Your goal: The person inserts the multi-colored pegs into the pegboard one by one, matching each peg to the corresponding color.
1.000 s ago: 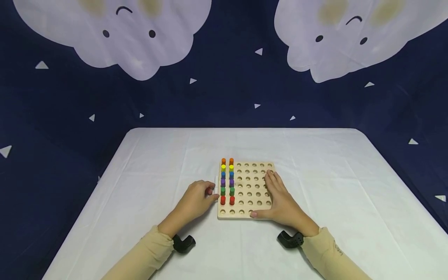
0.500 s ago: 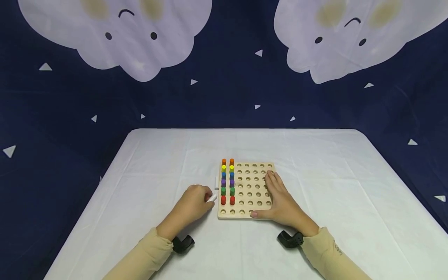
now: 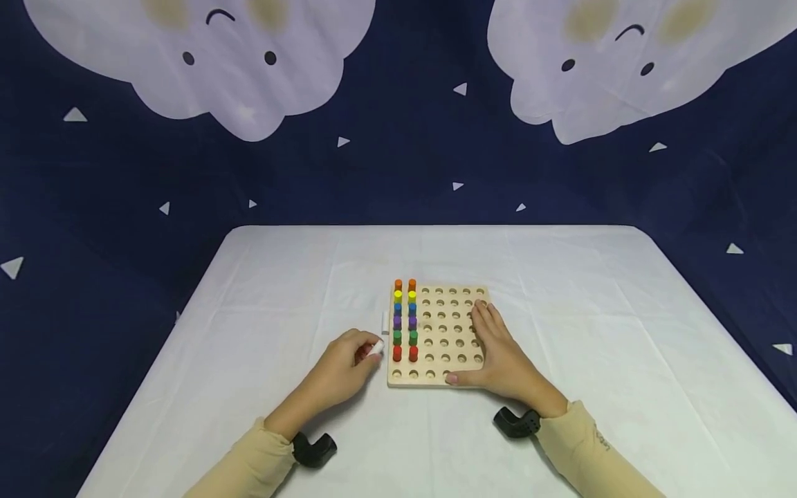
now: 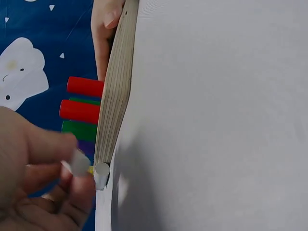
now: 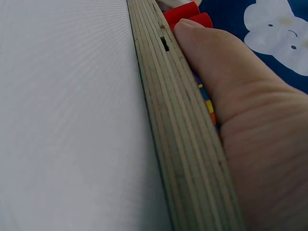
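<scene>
Between thumb and fingers my left hand (image 3: 345,365) pinches a white peg (image 3: 376,347), raised just left of the wooden pegboard (image 3: 436,382). The left wrist view shows this white peg (image 4: 79,163) end-on at the fingertips. Another white peg (image 3: 385,323) lies on the table against the board's left side. Two columns of coloured pegs stand in the board, from orange pegs at the far end through yellow, blue, purple and green to red pegs (image 3: 397,353). My right hand (image 3: 501,356) rests spread on the board's right side, thumb at the near edge, fingers straight along the holes.
A white cloth covers the table (image 3: 280,290). Behind it hangs a dark blue curtain (image 3: 411,138) with clouds and small triangles. The board's front row and its columns right of the pegs show bare holes (image 3: 443,343).
My left hand has picked up one of the white pegs from beside the board, drawn it slightly left and turned it in the fingers. My right hand stays in place.
</scene>
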Demonstrator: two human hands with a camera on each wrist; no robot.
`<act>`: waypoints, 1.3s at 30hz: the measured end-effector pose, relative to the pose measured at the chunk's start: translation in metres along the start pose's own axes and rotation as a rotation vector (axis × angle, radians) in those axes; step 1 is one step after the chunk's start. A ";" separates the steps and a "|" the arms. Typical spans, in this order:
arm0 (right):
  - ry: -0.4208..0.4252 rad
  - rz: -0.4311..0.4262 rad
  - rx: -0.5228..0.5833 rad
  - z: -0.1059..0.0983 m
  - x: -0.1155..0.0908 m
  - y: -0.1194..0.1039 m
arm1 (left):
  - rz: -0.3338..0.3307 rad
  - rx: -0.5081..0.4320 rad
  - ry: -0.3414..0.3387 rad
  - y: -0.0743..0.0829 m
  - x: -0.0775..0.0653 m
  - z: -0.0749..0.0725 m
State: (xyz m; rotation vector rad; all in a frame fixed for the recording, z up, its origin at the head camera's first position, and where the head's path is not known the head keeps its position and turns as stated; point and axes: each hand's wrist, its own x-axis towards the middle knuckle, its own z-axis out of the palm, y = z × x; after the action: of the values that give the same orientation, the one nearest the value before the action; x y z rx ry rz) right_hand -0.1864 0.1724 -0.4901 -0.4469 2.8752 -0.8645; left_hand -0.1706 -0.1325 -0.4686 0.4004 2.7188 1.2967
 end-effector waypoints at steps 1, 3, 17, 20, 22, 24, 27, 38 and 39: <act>0.001 -0.001 0.000 0.000 0.000 0.000 | 0.015 -0.020 0.006 0.001 -0.001 0.000; 0.002 -0.001 0.001 -0.001 0.001 -0.001 | 0.047 -0.080 0.005 0.003 -0.004 -0.001; 0.001 0.005 0.017 0.000 -0.003 -0.002 | 0.279 0.062 -0.042 0.023 -0.003 0.022; 0.002 0.004 0.018 0.000 -0.003 -0.002 | 0.294 0.089 -0.001 0.026 -0.002 0.025; 0.004 0.001 0.015 -0.001 -0.002 -0.003 | 0.304 0.110 0.031 0.028 -0.002 0.027; 0.006 -0.002 0.012 -0.001 -0.002 -0.003 | 0.314 0.141 0.062 0.030 -0.001 0.029; 0.006 -0.005 0.007 -0.001 -0.001 -0.003 | 0.327 0.191 0.078 0.033 0.000 0.032; 0.005 -0.005 0.005 -0.001 0.000 -0.003 | 0.319 0.207 0.021 0.031 -0.004 0.029; 0.004 -0.005 0.004 -0.001 0.000 -0.002 | 0.326 0.220 0.020 0.031 -0.004 0.029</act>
State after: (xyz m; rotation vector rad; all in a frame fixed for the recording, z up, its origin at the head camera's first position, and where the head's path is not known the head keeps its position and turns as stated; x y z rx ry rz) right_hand -0.1859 0.1712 -0.4877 -0.4522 2.8765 -0.8732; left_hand -0.1550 -0.0933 -0.4630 0.8875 2.9120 1.0649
